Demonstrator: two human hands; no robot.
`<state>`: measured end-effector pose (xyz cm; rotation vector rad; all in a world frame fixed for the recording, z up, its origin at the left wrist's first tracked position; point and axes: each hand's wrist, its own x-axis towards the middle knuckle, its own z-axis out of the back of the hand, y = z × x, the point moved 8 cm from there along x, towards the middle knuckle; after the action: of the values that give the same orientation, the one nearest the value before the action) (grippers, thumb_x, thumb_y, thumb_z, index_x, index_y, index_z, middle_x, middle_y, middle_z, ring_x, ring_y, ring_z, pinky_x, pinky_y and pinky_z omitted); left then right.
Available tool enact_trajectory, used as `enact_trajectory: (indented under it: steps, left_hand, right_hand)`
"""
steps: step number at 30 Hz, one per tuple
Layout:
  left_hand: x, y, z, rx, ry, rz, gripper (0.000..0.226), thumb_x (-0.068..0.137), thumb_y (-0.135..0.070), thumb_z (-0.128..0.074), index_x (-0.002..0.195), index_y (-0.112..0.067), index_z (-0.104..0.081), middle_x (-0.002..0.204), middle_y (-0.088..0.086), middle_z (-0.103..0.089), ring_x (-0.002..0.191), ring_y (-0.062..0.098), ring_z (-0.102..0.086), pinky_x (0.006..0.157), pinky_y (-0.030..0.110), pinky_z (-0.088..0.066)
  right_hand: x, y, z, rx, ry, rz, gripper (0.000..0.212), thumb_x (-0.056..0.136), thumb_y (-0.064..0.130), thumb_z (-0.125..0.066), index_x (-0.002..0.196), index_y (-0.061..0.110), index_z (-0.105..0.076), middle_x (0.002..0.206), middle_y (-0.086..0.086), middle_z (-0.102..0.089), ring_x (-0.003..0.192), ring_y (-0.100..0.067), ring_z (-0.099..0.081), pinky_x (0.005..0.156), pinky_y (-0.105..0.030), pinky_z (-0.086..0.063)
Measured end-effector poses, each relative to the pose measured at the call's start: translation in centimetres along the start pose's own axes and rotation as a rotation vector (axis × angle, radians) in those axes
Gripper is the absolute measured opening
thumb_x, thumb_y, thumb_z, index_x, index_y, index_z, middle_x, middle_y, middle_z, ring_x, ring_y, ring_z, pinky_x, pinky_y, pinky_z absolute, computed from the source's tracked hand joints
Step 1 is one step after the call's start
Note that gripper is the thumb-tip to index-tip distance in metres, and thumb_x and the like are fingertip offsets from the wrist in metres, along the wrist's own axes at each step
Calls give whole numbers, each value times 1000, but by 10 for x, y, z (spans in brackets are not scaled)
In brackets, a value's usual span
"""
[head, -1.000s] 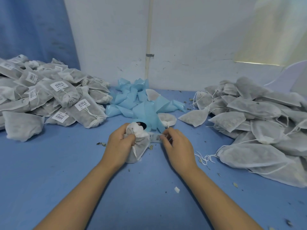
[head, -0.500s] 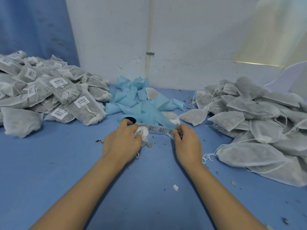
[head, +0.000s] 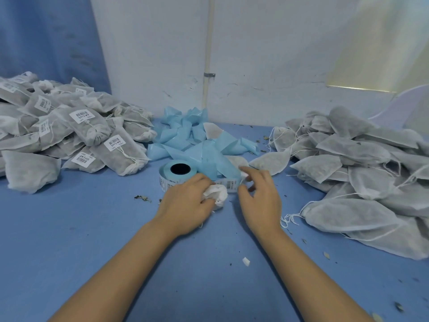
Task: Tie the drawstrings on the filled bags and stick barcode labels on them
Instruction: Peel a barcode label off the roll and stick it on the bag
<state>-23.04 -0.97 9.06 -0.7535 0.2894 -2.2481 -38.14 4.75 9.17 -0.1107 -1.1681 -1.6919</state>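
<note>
My left hand grips a white filled bag by its gathered top, and most of the bag is hidden under the hand. A blue roll of barcode labels stands just beyond that hand. Its label strip runs rightward from the roll. My right hand pinches the strip's end with thumb and fingers.
Labelled, tied bags are heaped at the left. Unlabelled bags with loose drawstrings are piled at the right. Crumpled blue backing strips lie at the back centre against the wall. Bits of dried leaf dot the blue table.
The view has tipped a little. My left hand has pressed the bag down lower, uncovering the label roll. My right hand has drawn the label strip out to the right.
</note>
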Motion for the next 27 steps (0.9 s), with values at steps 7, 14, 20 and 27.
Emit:
enact_trajectory:
  steps: [7, 14, 20, 27]
  left_hand:
    - [-4, 4, 8, -661, -55, 114, 27, 85, 1, -54, 105, -15, -63, 102, -8, -61, 98, 9, -57, 84, 13, -40]
    - [-9, -14, 0, -847, -22, 112, 45, 65, -12, -47, 105, -9, -67, 104, -1, -67, 94, 3, -61, 82, 11, -43]
    - [-9, -8, -3, -870, -38, 146, 34, 63, -12, -48, 90, -23, -66, 84, -17, -66, 80, -2, -59, 74, 12, -42]
    - [-8, -7, -5, -858, -44, 143, 34, 63, -13, -49, 89, -27, -65, 86, -17, -67, 82, -1, -60, 75, 13, -44]
  right_hand:
    - [-2, 12, 16, 84, -194, 105, 22, 84, 11, -64, 106, 16, -66, 100, 2, -52, 87, -14, -52, 70, -26, -44]
    - [-3, 2, -16, 293, 185, -16, 33, 91, 17, -63, 123, 20, -63, 115, 11, -66, 108, -2, -57, 94, -15, -42]
    - [-1, 2, -10, 481, 152, -65, 15, 91, 12, -62, 101, 23, -67, 92, 13, -69, 88, 3, -62, 84, -10, -45]
    - [0, 4, -8, 517, 143, -51, 21, 92, 13, -61, 89, 33, -65, 87, 16, -68, 81, 2, -60, 81, -16, -47]
